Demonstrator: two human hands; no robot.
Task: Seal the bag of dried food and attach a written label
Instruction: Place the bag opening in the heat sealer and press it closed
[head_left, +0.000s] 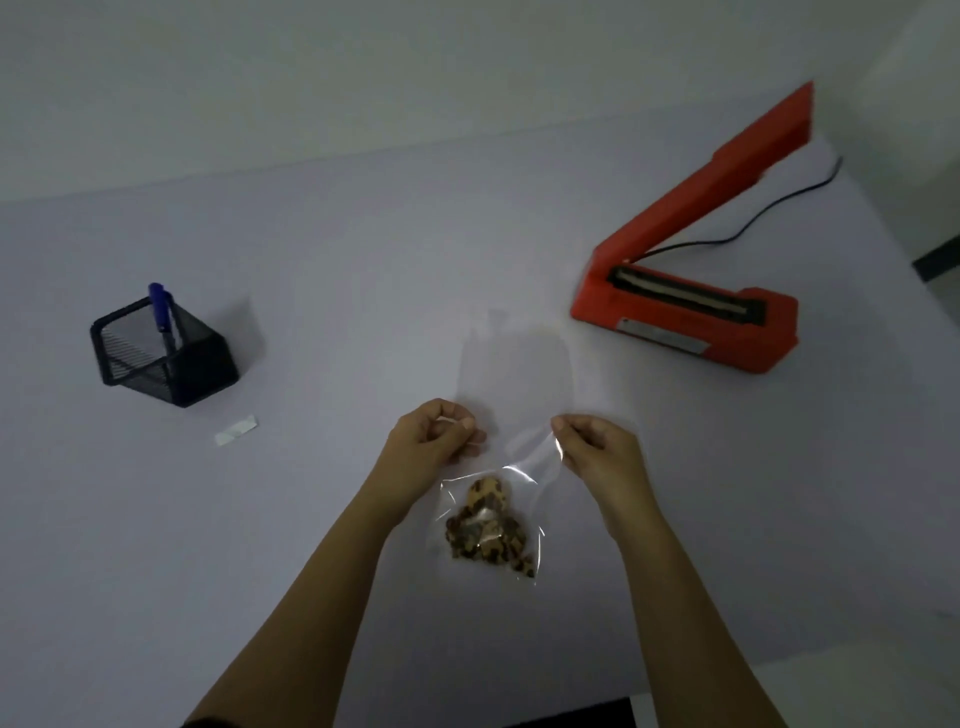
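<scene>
Bag (498, 499) holds dried food (485, 527); both hands pinch its top: left (434, 434), right (597, 447). Pen (161, 312) in mesh holder (171, 364).

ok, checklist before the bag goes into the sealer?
1. Top corners of bag pinched by left hand and right hand: ok.
2. Dried food low, away from the mouth: ok.
3. Sealer arm raised: ok.
4. Sealer powered: cannot tell, cord runs out of frame.
5. Mouth of bag flat, unwrinkled: cannot tell.
6. Label on table, pen in holder: ok.
</scene>
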